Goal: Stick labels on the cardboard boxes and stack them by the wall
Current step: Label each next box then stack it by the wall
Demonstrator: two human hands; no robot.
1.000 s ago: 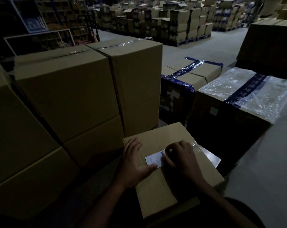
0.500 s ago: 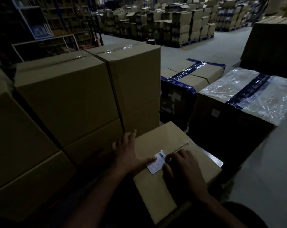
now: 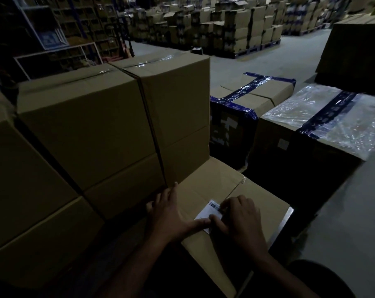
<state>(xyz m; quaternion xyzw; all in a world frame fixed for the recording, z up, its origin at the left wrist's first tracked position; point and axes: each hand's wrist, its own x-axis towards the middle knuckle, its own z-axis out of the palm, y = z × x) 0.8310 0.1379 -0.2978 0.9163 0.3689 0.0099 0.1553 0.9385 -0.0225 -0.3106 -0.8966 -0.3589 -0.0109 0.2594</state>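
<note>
Dim warehouse interior; concrete floor [image 3: 257, 67] runs back to distant pallet stacks of cartons [image 3: 236, 29]. Left and centre: a two-high stacked wall of large cardboard boxes [image 3: 92, 130], tops sealed with clear tape, sides touching one another. Right of these, on the floor: a carton bound with blue tape [image 3: 253, 97], and just beside it a carton with a plastic-wrapped top [image 3: 324, 123] crossed by a dark blue band. Far right, a large dark carton [image 3: 354, 52], details too dim to read. Foreground: the working box [image 3: 205, 186], smaller, flaps closed, its far left corner up against the stacked wall. White label [image 3: 212, 210] with a barcode lies flat on the box top near the centre seam, partly covered by both hands. Left hand [image 3: 171, 216]: fingers extended flat on the box top near its left edge, thumb stretched right and pressing the label's lower edge; holds nothing. Right hand [image 3: 240, 218]: fingers bent, tips pressing down on the label's right side; whether it pinches an edge or only presses, cannot tell.
</note>
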